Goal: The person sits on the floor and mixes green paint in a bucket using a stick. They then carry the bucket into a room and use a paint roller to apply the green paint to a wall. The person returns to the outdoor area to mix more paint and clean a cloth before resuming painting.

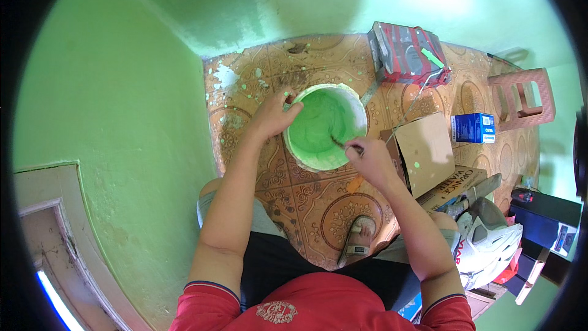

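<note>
A white bucket point(360, 105) stands on the patterned tile floor in front of me, holding light green paint point(314, 122). My left hand point(275, 112) grips its left rim, thumb over the edge. In my right hand point(374, 161), above the near right rim, is a thin dark stick point(338, 141); its lower end dips into the paint. The stick's exact kind is hard to tell, as my fingers cover its upper part. Swirl marks show on the paint's surface.
A paint roller point(432, 58) with a green sleeve lies across a grey-and-red box point(404, 53). Right of the bucket are a cardboard box point(427, 151), a blue carton point(473, 128) and a pink plastic stool point(523, 96). Green walls point(124, 78) meet behind the bucket. My sandalled foot point(360, 236) is nearby.
</note>
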Demonstrator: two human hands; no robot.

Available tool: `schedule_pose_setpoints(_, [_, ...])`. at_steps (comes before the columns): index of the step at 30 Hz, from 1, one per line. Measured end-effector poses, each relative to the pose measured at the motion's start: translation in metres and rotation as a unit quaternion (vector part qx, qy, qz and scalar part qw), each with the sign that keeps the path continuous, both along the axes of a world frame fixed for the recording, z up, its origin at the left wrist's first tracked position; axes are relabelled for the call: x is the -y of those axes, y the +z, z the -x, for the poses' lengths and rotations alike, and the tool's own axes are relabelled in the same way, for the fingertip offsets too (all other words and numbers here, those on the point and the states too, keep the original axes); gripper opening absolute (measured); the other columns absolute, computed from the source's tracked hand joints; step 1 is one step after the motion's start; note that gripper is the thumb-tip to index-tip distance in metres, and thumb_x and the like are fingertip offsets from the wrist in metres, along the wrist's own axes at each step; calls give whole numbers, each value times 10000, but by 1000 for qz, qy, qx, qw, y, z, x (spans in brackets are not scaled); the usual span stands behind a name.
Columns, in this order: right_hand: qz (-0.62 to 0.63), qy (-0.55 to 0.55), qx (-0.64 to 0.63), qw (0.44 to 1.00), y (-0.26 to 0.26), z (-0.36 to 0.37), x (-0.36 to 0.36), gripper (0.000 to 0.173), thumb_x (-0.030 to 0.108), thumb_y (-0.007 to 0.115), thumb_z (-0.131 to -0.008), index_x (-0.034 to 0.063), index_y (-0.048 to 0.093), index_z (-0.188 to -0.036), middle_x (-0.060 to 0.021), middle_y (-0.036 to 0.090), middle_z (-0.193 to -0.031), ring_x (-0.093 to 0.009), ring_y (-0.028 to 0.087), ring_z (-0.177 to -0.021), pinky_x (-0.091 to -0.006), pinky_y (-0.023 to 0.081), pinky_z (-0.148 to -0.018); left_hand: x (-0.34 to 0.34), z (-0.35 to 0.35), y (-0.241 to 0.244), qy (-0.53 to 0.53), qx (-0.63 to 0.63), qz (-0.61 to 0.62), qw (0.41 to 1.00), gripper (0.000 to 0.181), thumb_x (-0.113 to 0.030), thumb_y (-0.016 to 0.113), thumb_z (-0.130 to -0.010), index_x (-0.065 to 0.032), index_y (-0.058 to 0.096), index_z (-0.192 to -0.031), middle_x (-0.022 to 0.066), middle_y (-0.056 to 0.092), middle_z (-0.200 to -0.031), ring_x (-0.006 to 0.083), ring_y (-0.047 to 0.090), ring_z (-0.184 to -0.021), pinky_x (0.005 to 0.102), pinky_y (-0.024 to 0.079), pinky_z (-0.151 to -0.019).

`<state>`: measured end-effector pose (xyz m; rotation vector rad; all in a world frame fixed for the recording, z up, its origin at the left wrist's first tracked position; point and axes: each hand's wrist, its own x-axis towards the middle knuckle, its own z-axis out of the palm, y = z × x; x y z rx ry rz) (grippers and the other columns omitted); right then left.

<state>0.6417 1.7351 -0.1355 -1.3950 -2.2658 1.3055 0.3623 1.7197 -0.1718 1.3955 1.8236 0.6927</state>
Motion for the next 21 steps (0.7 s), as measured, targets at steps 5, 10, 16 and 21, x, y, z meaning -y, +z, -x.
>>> schedule_pose_setpoints(5, [22, -23, -57, 998, 2, 6, 5, 260, 150, 627, -879, -33, 714, -1041, -228, 713, -923, -318, 708, -823, -372, 553, -767, 1, -5, 7, 9, 0, -17, 1000, 382, -369, 618, -905, -24, 586, -1066, 214, 660, -1018, 372, 635, -959, 434, 486, -845])
schedule_pose_setpoints(10, [-42, 43, 4, 998, -7, -1, 4, 238, 129, 630, -886, -41, 714, -1029, -208, 718, -870, -250, 720, -752, -333, 559, -719, 0, -7, 8, 5, -2, -14, 1000, 384, -360, 617, -897, -1, 581, -1028, 238, 657, -1007, 391, 633, -947, 448, 487, -824])
schedule_pose_setpoints(16, [-78, -47, -23, 996, -3, 4, -1, 261, 160, 640, -879, -31, 719, -1038, -210, 721, -867, -254, 718, -752, -345, 560, -725, 3, -6, 6, 5, -5, -26, 1000, 390, -365, 613, -898, -4, 580, -1043, 240, 662, -1011, 404, 636, -966, 458, 489, -836])
schedule_pose_setpoints(21, [-5, -26, -58, 998, -10, 5, 7, 257, 153, 634, -880, -36, 721, -1031, -210, 722, -854, -250, 719, -755, -348, 562, -726, 2, -9, 7, 1, -1, -21, 1000, 391, -369, 616, -898, -12, 583, -1053, 240, 665, -1009, 412, 637, -973, 455, 493, -851])
